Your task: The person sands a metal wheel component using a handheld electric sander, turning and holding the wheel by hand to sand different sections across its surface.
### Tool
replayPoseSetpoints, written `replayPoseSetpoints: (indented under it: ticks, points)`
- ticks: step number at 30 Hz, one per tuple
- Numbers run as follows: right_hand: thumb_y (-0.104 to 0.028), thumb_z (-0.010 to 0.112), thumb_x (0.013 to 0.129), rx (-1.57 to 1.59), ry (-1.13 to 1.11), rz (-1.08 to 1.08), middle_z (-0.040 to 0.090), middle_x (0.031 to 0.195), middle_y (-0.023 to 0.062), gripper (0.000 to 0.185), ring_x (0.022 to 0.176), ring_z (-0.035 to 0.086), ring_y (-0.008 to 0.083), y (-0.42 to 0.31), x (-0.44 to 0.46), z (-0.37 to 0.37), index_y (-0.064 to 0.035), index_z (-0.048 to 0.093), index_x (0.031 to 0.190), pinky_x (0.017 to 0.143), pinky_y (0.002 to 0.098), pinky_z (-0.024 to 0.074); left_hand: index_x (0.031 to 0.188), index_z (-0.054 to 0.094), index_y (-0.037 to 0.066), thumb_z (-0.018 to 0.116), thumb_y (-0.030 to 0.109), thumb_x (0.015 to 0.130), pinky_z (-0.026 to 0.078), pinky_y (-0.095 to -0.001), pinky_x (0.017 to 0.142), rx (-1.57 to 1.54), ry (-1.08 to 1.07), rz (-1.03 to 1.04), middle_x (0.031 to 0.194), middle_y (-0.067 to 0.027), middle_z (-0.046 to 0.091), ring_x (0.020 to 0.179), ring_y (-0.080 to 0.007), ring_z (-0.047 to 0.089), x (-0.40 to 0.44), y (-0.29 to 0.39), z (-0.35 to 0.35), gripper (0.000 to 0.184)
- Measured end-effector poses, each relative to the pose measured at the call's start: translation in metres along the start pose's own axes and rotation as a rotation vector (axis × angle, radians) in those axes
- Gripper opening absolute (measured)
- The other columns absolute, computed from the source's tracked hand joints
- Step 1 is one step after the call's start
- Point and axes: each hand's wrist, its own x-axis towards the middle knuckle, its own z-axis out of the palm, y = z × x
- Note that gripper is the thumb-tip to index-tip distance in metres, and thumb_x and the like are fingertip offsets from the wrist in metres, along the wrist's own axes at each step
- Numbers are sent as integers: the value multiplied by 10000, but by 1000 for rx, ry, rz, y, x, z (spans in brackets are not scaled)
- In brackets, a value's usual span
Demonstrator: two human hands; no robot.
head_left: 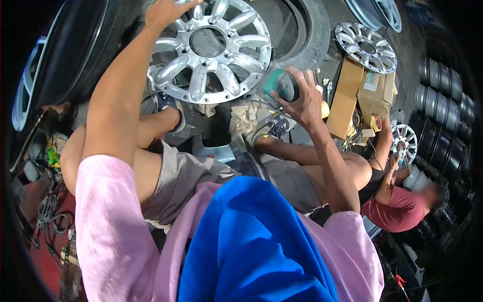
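A bare silver alloy wheel face with thick spokes and a round centre hole is propped in front of me. My left hand grips its upper left edge, partly cut off by the top of the view. At the wheel's lower right edge, my right hand is closed over the top of a green-and-black palm sander. The sander's green part looks blurred, and its pad side is hidden. A black tyre lies behind the wheel.
Another silver wheel face rests on cardboard boxes at right. A co-worker in a red shirt sits further right, hands at another wheel. Dark rims are stacked beyond. Coiled cable lies at left.
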Motion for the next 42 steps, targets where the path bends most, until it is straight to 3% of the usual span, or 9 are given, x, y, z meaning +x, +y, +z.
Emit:
replayPoseSetpoints:
  ticks: [5,11,19,23,24,31,35,38,42]
  points:
    - [-277,917,730,38,203,14,593,1097,127,673,974,676,382,1,-4,-15,-172,609,1319,807,460,568,1283,619,89,770,753,743,503,-497,1017,-103,24,-66,1232,-253,691,1197,-417,642,-8,-2,1,869]
    - [-314,899,732,-63,22,-55,589,1137,121,689,983,694,379,-23,36,-26,-188,592,1337,803,475,589,1280,626,98,779,744,742,500,-499,1018,-101,75,-84,1258,-262,675,1210,-427,630,-21,7,-7,854]
    - [-268,911,715,-158,151,-241,567,1137,104,712,962,696,350,-67,53,19,-210,599,1353,756,443,595,1304,598,37,758,741,763,503,-522,1020,16,33,-11,1243,-297,684,1207,-445,641,-1,1,2,902]
    - [-244,911,707,-237,96,-174,574,1158,114,717,980,692,367,-32,34,10,-213,600,1352,783,461,595,1269,607,-14,761,714,774,526,-542,982,47,10,-2,1148,-314,712,1140,-470,671,5,4,6,893]
    - [-257,910,717,-261,30,-29,577,1179,123,705,984,688,380,-29,28,4,-211,601,1349,793,479,593,1241,611,-45,764,697,778,535,-548,962,41,25,40,1091,-321,721,1102,-484,681,8,1,9,888]
    - [-291,906,724,-220,213,-67,563,1144,130,712,936,683,373,3,20,3,-195,586,1353,754,481,592,1247,615,-26,767,698,776,534,-538,973,46,-8,17,1130,-337,708,1111,-490,675,16,2,14,877]
    - [-311,904,729,-227,185,38,561,1129,130,711,937,684,369,-2,22,-3,-197,588,1356,754,481,593,1260,614,-13,767,703,773,531,-540,978,44,-13,18,1152,-332,704,1128,-486,671,18,8,20,879]
    - [-354,896,750,-184,86,1,586,1154,119,674,994,683,370,-6,39,3,-192,600,1333,812,479,591,1260,613,-10,768,698,777,537,-543,967,84,-16,1,1132,-314,716,1133,-472,677,19,15,16,871]
    - [-346,891,746,-150,106,-94,565,1140,120,688,928,688,367,-21,52,14,-220,592,1353,755,471,594,1214,622,-8,760,717,770,546,-541,943,92,-23,31,1100,-310,726,1099,-465,694,23,15,21,861]
